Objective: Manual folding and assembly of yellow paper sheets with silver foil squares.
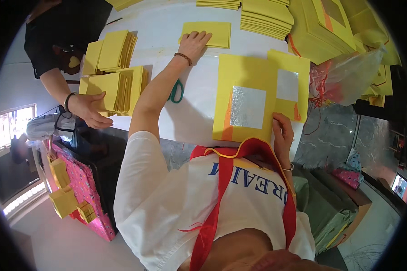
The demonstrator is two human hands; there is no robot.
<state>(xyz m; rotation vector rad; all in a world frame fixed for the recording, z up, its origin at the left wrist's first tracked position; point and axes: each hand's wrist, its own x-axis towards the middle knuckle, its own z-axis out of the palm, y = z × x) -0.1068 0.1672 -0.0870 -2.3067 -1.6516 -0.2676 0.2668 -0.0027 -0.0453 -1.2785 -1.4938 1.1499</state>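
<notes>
Our left hand [196,43] lies on a yellow paper stack [219,36] toward the far edge of the white surface [160,31]. Its fingers are bent and side by side on top of the paper; the thumb is hidden, so we cannot tell whether they grip it. A beaded bracelet [183,58] circles that wrist.

Our right hand [282,131] is by the near edge of the surface, at the right side of a large yellow sheet [245,72] bearing a silver square and an orange strip. Its fingers are curled against the side of the sheet, and we cannot tell whether they are clamped on it. A second yellow sheet [296,63], also with a silver square, lies partly under the first, toward the right edge.

Green-handled scissors [177,92] rest beside our left forearm. Toward the left edge, folded yellow bundles [115,50] stand close together, and a co-worker's hand [90,108] touches the nearest of them, its fingers apart. More yellow stacks [266,20] line the far edge, and a tall yellow pile [323,29] fills the far right corner, with a clear plastic bag [355,74] just beside it.
</notes>
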